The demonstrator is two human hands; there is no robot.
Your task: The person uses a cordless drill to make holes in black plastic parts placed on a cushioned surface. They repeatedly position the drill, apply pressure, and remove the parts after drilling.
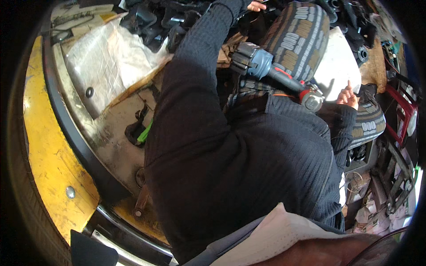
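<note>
Grimy surface (116, 150) at L, w/ yellow panel (57, 155) at far L; black parts (173, 17) piled up top. Power tool (277, 74) lies upper ctr over the lap, its markings unreadable. R hand (347, 98), upper R, index finger out, others half-curled by white sheet (336, 57). L hand (256, 6), top edge, mostly cut off; can't tell its grip.

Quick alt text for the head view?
A person in a black ribbed top has the bare right hand at a white sheet's lower edge; the left hand shows partly up top. A blue, black and red power tool lies across a grey-brown patterned trouser leg.
</note>
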